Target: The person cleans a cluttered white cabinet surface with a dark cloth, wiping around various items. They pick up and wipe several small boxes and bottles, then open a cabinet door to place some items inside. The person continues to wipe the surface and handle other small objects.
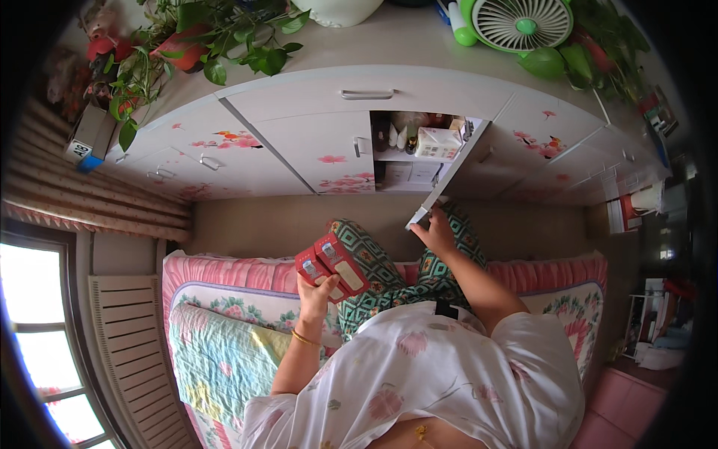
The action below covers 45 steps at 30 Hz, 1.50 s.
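Note:
Two red boxes with writing on them point(332, 268) stand side by side in my left hand point(317, 293), its thumb across their near face. My right hand point(439, 233) is at the outer edge of an open white cabinet door point(455, 163), thumb on one side and fingers on the other. Behind the door's left side, the open cabinet shows an upper shelf with a white package with pink print point(438, 143), white tubes point(397, 138) and a small dark bottle point(411, 146). White boxes point(410, 172) sit on the lower shelf.
A green and white fan point(521, 23) and leafy potted plants point(263, 53) stand on the cabinet top point(404, 49). I sit on a bed with a pink ruffled cover point(247, 275); a folded quilt point(224, 353) lies on the left. A radiator point(132, 337) is beside the window.

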Each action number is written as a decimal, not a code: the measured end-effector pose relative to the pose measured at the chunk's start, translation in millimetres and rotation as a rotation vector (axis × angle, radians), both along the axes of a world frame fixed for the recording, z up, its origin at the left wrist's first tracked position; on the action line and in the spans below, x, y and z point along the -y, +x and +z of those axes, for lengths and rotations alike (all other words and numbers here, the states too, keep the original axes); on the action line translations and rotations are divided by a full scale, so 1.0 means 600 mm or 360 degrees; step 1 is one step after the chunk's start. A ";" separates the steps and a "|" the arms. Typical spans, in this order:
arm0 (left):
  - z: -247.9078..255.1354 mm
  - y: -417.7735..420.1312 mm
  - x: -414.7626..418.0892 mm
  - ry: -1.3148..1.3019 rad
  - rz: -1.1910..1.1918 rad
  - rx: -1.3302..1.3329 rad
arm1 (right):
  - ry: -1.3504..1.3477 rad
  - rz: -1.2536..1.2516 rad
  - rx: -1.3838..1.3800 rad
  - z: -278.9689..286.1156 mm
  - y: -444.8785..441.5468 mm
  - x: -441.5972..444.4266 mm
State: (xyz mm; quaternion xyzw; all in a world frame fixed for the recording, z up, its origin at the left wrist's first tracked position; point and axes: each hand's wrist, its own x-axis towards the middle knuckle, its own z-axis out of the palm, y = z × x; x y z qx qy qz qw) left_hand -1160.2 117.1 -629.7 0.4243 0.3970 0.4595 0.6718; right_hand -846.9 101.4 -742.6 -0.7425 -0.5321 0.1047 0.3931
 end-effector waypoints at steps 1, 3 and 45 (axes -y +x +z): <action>0.001 0.007 0.001 -0.0009 -0.0019 0.0014 | 0.0022 -0.0009 -0.0119 0.001 0.000 0.010; 0.002 0.020 0.001 -0.0031 -0.0056 0.0044 | 0.0043 -0.0089 -0.0335 0.001 -0.001 0.031; -0.141 0.305 -0.411 -0.0274 -0.0362 -0.0839 | -0.0245 0.0705 -0.0064 0.317 -0.029 0.112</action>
